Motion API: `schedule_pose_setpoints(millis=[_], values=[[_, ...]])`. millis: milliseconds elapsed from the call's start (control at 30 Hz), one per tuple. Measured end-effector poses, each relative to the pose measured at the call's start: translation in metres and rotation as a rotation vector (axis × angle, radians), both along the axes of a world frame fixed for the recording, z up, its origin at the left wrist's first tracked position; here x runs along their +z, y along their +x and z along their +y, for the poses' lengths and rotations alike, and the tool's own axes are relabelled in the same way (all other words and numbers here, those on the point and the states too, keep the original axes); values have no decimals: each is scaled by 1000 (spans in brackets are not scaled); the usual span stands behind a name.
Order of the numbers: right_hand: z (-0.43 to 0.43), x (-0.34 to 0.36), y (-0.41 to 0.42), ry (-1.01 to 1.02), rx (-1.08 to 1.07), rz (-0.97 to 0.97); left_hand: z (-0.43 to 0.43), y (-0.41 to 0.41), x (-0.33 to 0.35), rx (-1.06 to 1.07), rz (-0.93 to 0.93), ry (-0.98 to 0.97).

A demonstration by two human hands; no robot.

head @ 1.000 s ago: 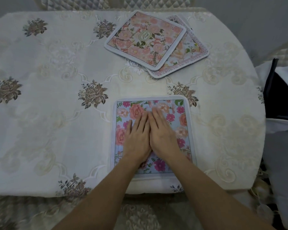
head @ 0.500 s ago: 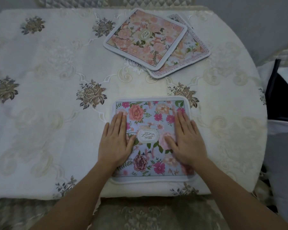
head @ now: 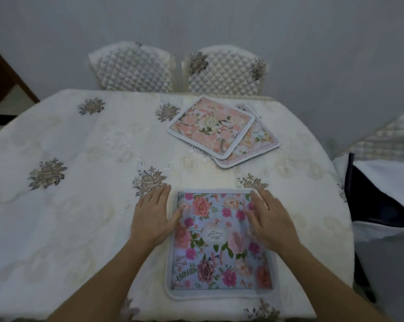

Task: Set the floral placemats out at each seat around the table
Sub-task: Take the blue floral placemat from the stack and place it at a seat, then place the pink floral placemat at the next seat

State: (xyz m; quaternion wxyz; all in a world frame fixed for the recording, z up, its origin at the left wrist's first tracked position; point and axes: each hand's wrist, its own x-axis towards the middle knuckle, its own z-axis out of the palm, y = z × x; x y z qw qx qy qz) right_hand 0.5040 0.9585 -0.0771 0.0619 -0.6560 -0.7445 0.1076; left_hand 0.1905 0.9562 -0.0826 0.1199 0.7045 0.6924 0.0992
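- Blue mat (head: 219,263) lies flat at the near edge of the table (head: 80,205), straight in front of the person.
- Left hand (head: 152,217) is flat on the cloth just beside the mat's left border. Its fingers are straight and close together, thumb reaching onto the mat.
- Right hand (head: 270,219) is over the mat's upper right part, fingers straight and slightly spread. It's blurred, so contact is hard to call.
- Farther back, pink mat (head: 210,126) sits askew on a paler mat (head: 261,140).
- Two quilted chairs (head: 131,68) (head: 224,70) stand behind the far edge.
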Motion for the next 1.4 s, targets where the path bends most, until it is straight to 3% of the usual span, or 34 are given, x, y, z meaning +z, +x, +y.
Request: schedule_pose_setpoints(millis=[200, 400, 567, 833, 1100, 1400], values=[[47, 58, -23, 90, -19, -30, 64, -13, 57, 13, -47, 103], [111, 65, -28, 94, -86, 17, 135, -8, 61, 17, -20, 135], [176, 36, -22, 65, -142, 108, 207, 0, 33, -11, 28, 212], [250, -27, -20, 44, -212, 103, 301, 12, -13, -14, 70, 168], [285, -72, -27, 103, -403, 104, 373, 15, -54, 133, 2, 185], [309, -81, -43, 72, -639, 51, 420, 20, -79, 288, -47, 52]])
